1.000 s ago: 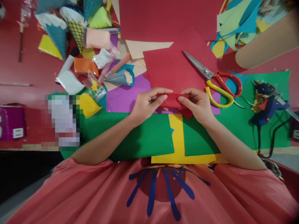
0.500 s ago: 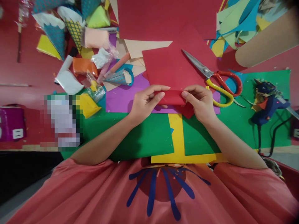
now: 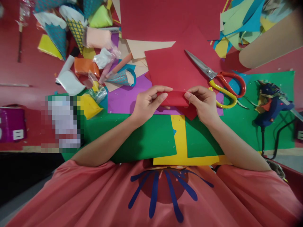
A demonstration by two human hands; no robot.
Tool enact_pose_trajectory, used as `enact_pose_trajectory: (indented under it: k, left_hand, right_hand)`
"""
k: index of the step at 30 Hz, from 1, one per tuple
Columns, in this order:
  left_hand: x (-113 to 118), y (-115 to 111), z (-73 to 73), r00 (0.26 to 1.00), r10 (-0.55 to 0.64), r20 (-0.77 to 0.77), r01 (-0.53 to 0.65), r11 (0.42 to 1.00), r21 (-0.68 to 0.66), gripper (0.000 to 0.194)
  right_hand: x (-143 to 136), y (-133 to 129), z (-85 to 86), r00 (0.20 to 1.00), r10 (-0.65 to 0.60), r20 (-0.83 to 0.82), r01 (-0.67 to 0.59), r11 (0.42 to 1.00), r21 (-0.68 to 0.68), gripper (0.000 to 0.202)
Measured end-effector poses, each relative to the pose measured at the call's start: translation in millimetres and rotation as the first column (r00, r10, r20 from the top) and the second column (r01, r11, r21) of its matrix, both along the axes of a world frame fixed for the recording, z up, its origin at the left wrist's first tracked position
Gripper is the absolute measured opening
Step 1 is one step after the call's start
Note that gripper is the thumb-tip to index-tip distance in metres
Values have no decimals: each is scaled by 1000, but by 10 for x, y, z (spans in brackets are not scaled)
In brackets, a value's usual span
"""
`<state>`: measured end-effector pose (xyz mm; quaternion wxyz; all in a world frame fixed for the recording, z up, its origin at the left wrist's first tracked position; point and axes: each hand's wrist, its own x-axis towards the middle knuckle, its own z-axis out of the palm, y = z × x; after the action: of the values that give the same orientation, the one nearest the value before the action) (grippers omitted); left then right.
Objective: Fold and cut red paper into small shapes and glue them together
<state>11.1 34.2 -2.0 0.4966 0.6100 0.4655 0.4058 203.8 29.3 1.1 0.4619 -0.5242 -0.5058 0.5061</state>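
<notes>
The red surface (image 3: 14, 71) spreads well past the fingers (image 3: 161, 99) to both sides. Green sheets (image 3: 142, 135) cover its near side, below the fingers, and a large red sheet (image 3: 170, 19) lies well beyond them. Another red sheet (image 3: 168, 71) comes up to the fingers from the far side, and a purple sheet (image 3: 123, 102) shows beneath and beside the left ones. A cardboard tube (image 3: 267, 44) slants in from the far right, well apart from them. The scissors (image 3: 208, 72) rest just beyond the right fingers, blades pointing away, the yellow handle partly hidden by that hand. Farther right sits a blue glue gun (image 3: 271, 110).

The left hand (image 3: 147, 103) and right hand (image 3: 203, 104) face one another, each with thumb and fingertips pinched narrow on one end of a slim red piece (image 3: 176, 99). It sits straight between the two sets of fingers, long axis running left to right, thumb to thumb; neither hand is nearer, since both hold it. Red against red, I can't quite tell from here whether it's rolled or folded. Smallest, on the near side of the fingers, is a tiny blue scrap (image 3: 175, 133).
</notes>
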Motion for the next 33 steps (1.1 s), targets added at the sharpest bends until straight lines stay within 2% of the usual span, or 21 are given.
enact_pose_trajectory:
  k: [8, 17, 23, 27, 33]
  left_hand:
    - [-6, 4, -74, 999, -22, 46, 23, 999, -32, 52]
    - [17, 4, 24, 998, -15, 60, 17, 999, -34, 40]
    - [-1, 9, 21, 1000, -20, 17, 20, 1000, 19, 36]
    - [-23, 42, 27, 998, -15, -66, 22, 994, 109, 32]
    - [-38, 62, 43, 967, -234, -101, 241, 969, 59, 18]
  right_hand:
    - [5, 8, -19, 1000, -16, -8, 16, 1000, 17, 15]
    - [5, 9, -18, 1000, -16, -18, 16, 1000, 11, 14]
    - [4, 5, 1, 1000, -2, -24, 2, 1000, 8, 11]
    - [20, -1, 27, 996, 79, 32, -80, 997, 10, 13]
    - [39, -26, 51, 923, 310, 229, -323, 946, 23, 14]
